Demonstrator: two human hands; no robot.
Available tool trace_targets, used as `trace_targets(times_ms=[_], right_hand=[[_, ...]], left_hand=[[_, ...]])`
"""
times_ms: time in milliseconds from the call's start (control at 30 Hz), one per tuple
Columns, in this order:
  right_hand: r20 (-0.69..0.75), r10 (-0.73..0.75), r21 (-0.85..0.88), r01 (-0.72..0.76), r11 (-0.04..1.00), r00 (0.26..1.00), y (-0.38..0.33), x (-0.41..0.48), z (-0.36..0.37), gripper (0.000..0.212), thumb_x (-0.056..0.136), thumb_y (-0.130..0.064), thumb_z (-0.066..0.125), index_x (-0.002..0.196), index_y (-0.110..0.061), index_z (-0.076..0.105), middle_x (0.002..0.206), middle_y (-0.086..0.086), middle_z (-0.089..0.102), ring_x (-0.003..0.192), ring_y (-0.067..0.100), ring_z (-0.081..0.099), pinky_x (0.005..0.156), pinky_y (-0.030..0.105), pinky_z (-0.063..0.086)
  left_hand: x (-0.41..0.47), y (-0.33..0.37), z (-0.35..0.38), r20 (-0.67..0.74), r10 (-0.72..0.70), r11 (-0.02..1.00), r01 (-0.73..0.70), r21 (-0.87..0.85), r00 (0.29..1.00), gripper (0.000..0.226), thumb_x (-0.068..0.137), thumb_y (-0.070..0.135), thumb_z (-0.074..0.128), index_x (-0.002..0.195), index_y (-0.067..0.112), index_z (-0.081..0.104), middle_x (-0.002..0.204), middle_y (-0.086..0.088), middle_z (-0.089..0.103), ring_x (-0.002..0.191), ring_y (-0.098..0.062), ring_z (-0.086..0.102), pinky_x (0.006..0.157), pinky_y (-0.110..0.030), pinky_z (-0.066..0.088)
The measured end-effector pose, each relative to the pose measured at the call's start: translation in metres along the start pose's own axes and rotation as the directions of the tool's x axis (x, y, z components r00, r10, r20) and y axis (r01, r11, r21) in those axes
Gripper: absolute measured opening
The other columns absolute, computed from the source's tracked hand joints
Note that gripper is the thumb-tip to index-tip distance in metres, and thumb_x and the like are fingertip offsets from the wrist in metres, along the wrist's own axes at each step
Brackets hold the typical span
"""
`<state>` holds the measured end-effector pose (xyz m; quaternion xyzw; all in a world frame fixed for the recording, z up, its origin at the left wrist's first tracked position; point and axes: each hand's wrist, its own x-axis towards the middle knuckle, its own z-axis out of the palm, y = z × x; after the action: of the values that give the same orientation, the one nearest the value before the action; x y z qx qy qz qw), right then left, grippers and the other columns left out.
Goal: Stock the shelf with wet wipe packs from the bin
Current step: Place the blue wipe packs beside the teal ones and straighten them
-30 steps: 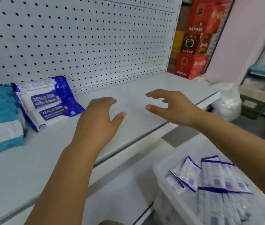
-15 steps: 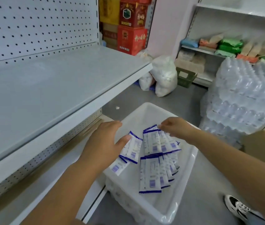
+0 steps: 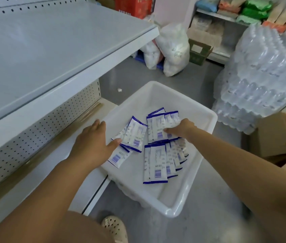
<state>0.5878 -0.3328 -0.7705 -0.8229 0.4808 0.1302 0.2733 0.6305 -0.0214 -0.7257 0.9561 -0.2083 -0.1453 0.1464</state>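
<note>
Position: the white bin (image 3: 207, 118) stands on the floor, its left rim close against the foot of the shelving. The shelf (image 3: 42, 50) to be stocked lies above and left of the bin.

Stock: the wet wipe packs remain inside the bin in 3 loose lots. These are a left group (image 3: 135, 134) by the bin's left wall, a far group (image 3: 157, 125) toward its far right side, and a fanned group (image 3: 156, 163) at its middle.

Hands: the left hand (image 3: 93, 142) is over the bin's left rim, fingers straight and spread. Its thumb tip meets the left group's edge and it grasps nothing. The right hand (image 3: 182, 128) rests on the far group with the thumb laid across it. Its fingers are hidden, so a grip cannot be confirmed.

Risks, as judged:
1. The packs look thin, slick and overlapped. An edge pinch may lift several, then shed some into the bin or onto the floor beside it.
2. A loose handful may snag the bin's rim on the way up.
3. The bottled water stack (image 3: 261, 71) crowds the bin's right side, limiting elbow room.
</note>
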Motion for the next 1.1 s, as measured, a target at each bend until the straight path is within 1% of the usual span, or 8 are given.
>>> trace_targets(times_ms=[100,200,300,467,633,767,900,1100], right_hand=[[-0.039,0.014,-0.023,-0.015,1.000,0.999,-0.008,-0.003,0.007,0.109,0.061,-0.071,0.082,0.141,-0.013,0.036,0.141,0.014,0.038,0.125,0.033,0.050,0.107,0.047,0.046],[-0.055,-0.038,-0.060,0.034,0.998,0.998,-0.019,-0.008,0.010,0.098,0.067,-0.066,0.081,0.138,-0.013,0.038,0.129,0.011,0.044,0.123,0.030,0.052,0.108,0.043,0.044],[0.002,-0.070,0.079,0.069,0.994,0.998,-0.030,-0.011,0.013,0.069,0.071,-0.052,0.086,0.116,-0.013,0.051,0.111,0.008,0.063,0.100,0.024,0.064,0.090,0.038,0.055],[0.030,-0.071,0.163,0.065,0.984,0.997,-0.052,-0.022,0.023,0.070,0.073,-0.063,0.080,0.111,-0.015,0.045,0.085,0.003,0.055,0.070,0.017,0.057,0.068,0.029,0.051],[0.029,-0.062,0.226,0.054,0.973,0.998,-0.051,-0.027,0.033,0.081,0.073,-0.052,0.085,0.133,-0.015,0.045,0.106,0.004,0.058,0.094,0.023,0.062,0.079,0.034,0.055],[-0.035,-0.106,0.349,0.111,0.930,0.994,-0.040,-0.042,0.018,0.077,0.075,-0.045,0.086,0.134,-0.010,0.049,0.114,0.006,0.060,0.096,0.025,0.059,0.073,0.035,0.048],[-0.081,-0.190,0.600,0.200,0.775,0.978,-0.029,-0.075,-0.009,0.042,0.077,-0.034,0.087,0.105,-0.013,0.063,0.104,0.009,0.073,0.085,0.024,0.072,0.072,0.035,0.061],[0.064,-0.467,0.839,0.206,0.504,0.882,-0.041,-0.150,-0.041,0.056,0.082,-0.030,0.082,0.130,-0.016,0.055,0.111,0.003,0.076,0.093,0.025,0.076,0.084,0.045,0.062]], left_hand=[[-0.001,-0.001,-0.001,-0.004,0.014,1.000,-0.014,0.011,1.000,0.084,0.093,0.065,0.044,0.156,0.014,0.021,0.167,-0.006,0.010,0.152,-0.027,0.016,0.120,-0.043,0.023],[-0.003,0.000,-0.002,-0.003,0.028,0.999,-0.028,0.031,1.000,0.079,0.095,0.063,0.044,0.153,0.013,0.028,0.167,-0.008,0.011,0.151,-0.028,0.017,0.118,-0.042,0.024],[-0.004,0.000,-0.003,-0.008,0.032,0.999,-0.032,0.013,0.999,0.077,0.095,0.062,0.045,0.152,0.013,0.030,0.167,-0.008,0.013,0.151,-0.028,0.018,0.118,-0.042,0.025],[-0.003,-0.002,-0.005,-0.012,0.031,0.999,-0.032,-0.041,0.999,0.071,0.095,0.059,0.047,0.146,0.011,0.037,0.165,-0.005,0.020,0.147,-0.027,0.027,0.114,-0.042,0.034],[-0.003,-0.009,-0.007,-0.002,0.037,0.994,-0.037,-0.104,0.999,0.071,0.095,0.059,0.048,0.148,0.012,0.036,0.164,-0.004,0.024,0.147,-0.026,0.029,0.114,-0.043,0.036],[-0.010,-0.008,-0.017,-0.029,0.053,0.987,-0.057,-0.151,0.998,0.072,0.094,0.057,0.054,0.152,0.018,0.036,0.165,0.002,0.023,0.148,-0.020,0.029,0.115,-0.040,0.032],[-0.022,0.005,-0.033,-0.102,0.176,0.949,-0.196,-0.246,0.979,0.069,0.090,0.053,0.065,0.149,0.028,0.042,0.162,0.013,0.028,0.146,-0.010,0.032,0.113,-0.027,0.028],[-0.040,0.034,-0.060,-0.115,0.243,0.845,-0.268,-0.463,0.963,0.096,0.077,0.065,0.068,0.156,0.036,0.022,0.159,0.013,0.031,0.142,-0.007,0.036,0.108,-0.027,0.031]])
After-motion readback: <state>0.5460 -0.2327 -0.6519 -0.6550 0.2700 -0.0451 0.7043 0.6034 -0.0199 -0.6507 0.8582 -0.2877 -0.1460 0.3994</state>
